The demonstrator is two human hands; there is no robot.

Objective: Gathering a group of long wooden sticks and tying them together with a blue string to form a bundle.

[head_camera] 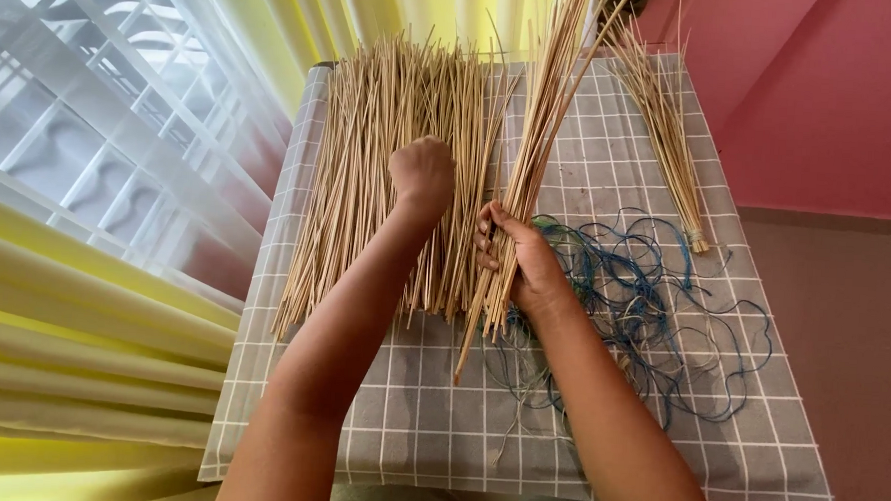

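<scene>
Leftmost: pale yellow curtain (80,365) and white window grille (101,115), well left of the fingers. Next, left hand (422,174) pressed down into the loose pile of thin sticks (369,177) spread on the grey checked cloth (438,421) over the bench; its fingers are curled under into the sticks and hidden, so can't tell whether they grip any. Just right of that, right hand (525,264) with fingers (486,244) clamped round a held bundle of sticks (536,134), which fans up and away past the bench's far edge, butt ends sticking out below the fingers. Under and right of the right hand: tangle of blue thread (653,310). Further right, a tied bunch of sticks (666,130) lies flat, apart from both hands. Red wall (833,97) beyond.
</scene>
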